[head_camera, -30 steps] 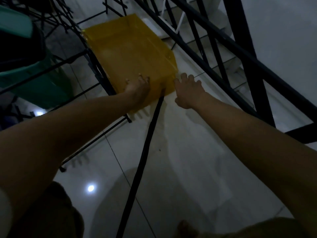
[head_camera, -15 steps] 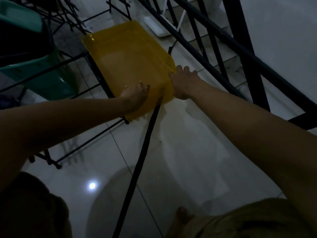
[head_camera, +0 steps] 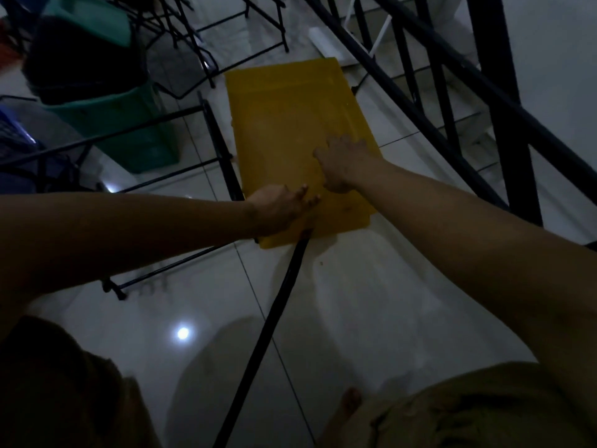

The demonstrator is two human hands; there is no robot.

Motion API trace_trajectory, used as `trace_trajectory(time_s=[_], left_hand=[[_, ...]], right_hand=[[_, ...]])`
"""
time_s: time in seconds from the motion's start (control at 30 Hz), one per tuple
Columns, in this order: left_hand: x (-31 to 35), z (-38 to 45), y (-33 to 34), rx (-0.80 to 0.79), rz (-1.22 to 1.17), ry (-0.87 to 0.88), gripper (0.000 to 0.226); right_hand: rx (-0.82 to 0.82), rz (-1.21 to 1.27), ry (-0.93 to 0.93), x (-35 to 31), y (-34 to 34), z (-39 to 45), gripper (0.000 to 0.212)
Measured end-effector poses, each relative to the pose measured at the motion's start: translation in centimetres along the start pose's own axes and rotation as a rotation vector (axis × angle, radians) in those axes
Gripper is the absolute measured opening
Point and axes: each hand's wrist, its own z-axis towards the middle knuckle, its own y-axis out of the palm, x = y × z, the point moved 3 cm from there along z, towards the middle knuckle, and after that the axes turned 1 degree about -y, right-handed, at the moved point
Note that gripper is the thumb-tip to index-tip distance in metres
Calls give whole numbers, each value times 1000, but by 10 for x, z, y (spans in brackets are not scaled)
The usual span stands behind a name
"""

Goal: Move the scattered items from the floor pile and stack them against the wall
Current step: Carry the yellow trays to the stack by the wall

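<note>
Since the earlier frame, yellow panel (head_camera: 290,130) has swung flatter, beside the black railing (head_camera: 484,101), on white floor (head_camera: 371,302). Right hand (head_camera: 339,163) presses flat, fingers spread; left hand (head_camera: 277,210) rests fingers extended at its near edge.

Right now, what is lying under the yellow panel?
A black bar runs from the near floor and goes under the yellow panel at its near edge. White floor tiles surround it. Whatever else lies beneath is covered. Both hands rest on top.

No text, label, brand or number can be read anywhere here.
</note>
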Motion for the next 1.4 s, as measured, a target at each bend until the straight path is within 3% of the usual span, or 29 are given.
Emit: trace_trajectory(time_s=[0.13, 0.27, 0.37, 0.5, 0.63, 0.83, 0.97, 1.07, 1.13, 1.23, 1.4], left_hand=[[-18, 0, -6, -8, 56, -2, 68], [-37, 9, -19, 173, -185, -217, 65], [-55, 23, -25, 73, -202, -430, 56], [-85, 17, -15, -112, -25, -695, 90], [-79, 16, 0, -254, 81, -637, 84], [-85, 28, -2, -56, -25, -504, 57], [-78, 32, -7, -53, -124, -479, 67], [-78, 35, -10, 79, -390, -539, 85], [-81, 36, -9, 153, -507, -570, 95], [-83, 36, -4, 196, -522, -570, 96], [-80, 40, 4, 271, -551, -610, 95]], right_hand=[[-41, -17, 39, 6, 9, 0, 63], [34, -54, 89, 15, 11, -2, 63], [91, -56, 117, 17, 13, 1, 67], [21, 133, 259, 27, 24, 5, 73], [33, 235, 308, 34, 36, 6, 82], [-65, 248, 435, 30, 40, -11, 99], [-129, 205, 512, 30, 46, -23, 100], [-157, 125, 483, 31, 43, -28, 92], [-75, 116, 440, 35, 38, -27, 79], [28, 322, 383, 50, 38, -18, 65], [139, 509, 282, 69, 55, -8, 71]])
